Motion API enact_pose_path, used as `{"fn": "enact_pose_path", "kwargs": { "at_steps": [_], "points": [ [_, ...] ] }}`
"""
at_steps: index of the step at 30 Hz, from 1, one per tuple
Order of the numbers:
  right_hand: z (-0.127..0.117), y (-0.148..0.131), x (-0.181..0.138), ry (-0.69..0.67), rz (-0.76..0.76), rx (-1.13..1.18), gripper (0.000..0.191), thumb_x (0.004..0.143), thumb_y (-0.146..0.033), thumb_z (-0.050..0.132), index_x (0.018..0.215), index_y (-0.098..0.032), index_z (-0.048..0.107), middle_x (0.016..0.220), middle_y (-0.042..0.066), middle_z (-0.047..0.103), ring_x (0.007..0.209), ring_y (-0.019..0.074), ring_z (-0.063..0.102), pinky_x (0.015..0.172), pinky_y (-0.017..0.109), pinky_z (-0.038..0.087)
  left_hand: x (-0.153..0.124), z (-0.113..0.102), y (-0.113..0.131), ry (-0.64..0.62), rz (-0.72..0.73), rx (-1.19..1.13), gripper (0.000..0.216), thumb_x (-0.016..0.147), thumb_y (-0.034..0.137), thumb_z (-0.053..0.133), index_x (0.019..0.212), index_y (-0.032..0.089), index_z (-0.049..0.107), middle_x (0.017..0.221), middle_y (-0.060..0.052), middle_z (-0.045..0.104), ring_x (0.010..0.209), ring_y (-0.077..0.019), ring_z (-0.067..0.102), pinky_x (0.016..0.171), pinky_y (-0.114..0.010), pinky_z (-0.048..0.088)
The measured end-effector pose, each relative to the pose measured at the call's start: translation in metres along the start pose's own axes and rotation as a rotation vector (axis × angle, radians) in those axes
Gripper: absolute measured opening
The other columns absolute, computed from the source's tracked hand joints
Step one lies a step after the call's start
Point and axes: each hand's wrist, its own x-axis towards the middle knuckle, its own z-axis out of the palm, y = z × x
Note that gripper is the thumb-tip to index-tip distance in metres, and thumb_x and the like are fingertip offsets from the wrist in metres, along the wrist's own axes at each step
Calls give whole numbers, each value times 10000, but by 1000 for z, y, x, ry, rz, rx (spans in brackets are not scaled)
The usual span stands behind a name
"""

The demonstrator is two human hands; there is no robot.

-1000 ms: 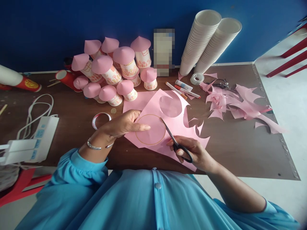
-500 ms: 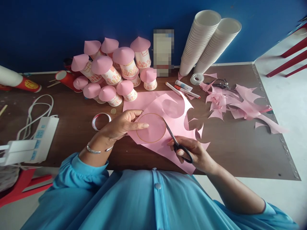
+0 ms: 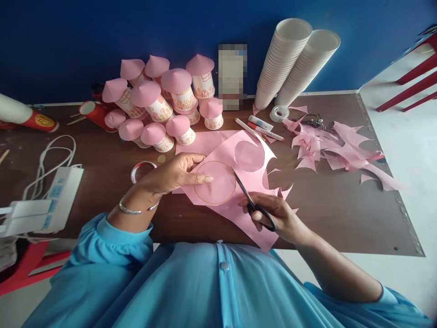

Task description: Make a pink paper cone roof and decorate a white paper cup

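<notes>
Slowly turn the paper (image 3: 223, 152) with the pinching left hand (image 3: 175, 173) while the right hand (image 3: 278, 214), gripping scissors (image 3: 243, 185), follows the circle (image 3: 218, 190).

Pink paper sheet (image 3: 227, 152), curved cut-outs along its edge, ochre circle (image 3: 220, 191) outlined on it, black-handled scissors (image 3: 251, 204) slanted, tips at the circle's upper right.

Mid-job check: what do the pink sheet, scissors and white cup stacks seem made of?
Pink sheet: probably matte paper or thin card; little shine, sharp cut edges.
Scissors: likely metal blades, thin and grey; the black handles could be plastic or coated metal.
Cup stacks: probably smooth paper, given the matte white walls, though plastic remains possible.
</notes>
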Motion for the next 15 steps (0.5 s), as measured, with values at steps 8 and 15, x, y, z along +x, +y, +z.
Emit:
{"fn": "enact_pose_path", "kwargs": {
  "at_steps": [8, 15],
  "points": [
    [-3, -8, 8, -12, -56, -82, 445, 951, -595, 682, 994, -155, 734, 843, 22, 569, 553, 71, 517, 534, 233, 547, 4, -2, 6, -58, 21, 79, 307, 751, 379, 821, 755, 157, 608, 760, 23, 547, 710, -108, 478, 617, -203, 432],
    [-5, -9, 8, -24, -77, -125, 460, 961, -602, 665, 1023, -152, 739, 842, 28, 586, 545, 73, 515, 524, 240, 528, 5, -6, 5, -75, 13, 99, 312, 764, 424, 803, 807, 157, 647, 777, 6, 606, 728, -129, 544, 646, -225, 506]
  ]
}}
